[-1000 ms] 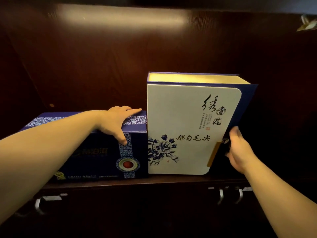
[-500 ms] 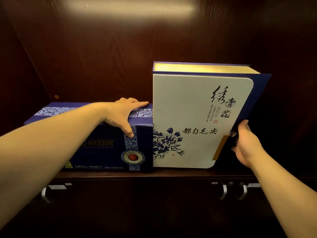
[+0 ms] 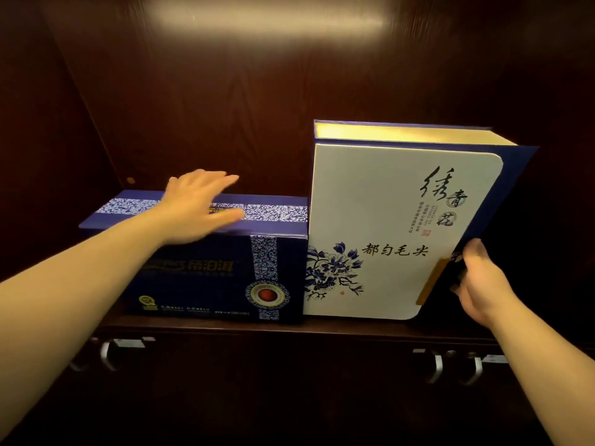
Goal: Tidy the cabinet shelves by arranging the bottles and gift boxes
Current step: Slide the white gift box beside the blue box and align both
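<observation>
Lifted off the dark blue gift box (image 3: 222,272), the left hand (image 3: 199,204) hovers open; right hand (image 3: 479,281) clasps the upright white gift box (image 3: 386,230) at its right edge.

Dark wooden cabinet interior under warm light

The back panel (image 3: 257,101) is glossy, dark reddish-brown wood, with a broad pale glare (image 3: 267,14) smeared across its top (the lamp itself is out of view). A side wall (image 3: 42,140) angles in at left. Below the shelf edge (image 3: 338,329), curved metal door handles (image 3: 108,354) catch the light on both sides.
</observation>
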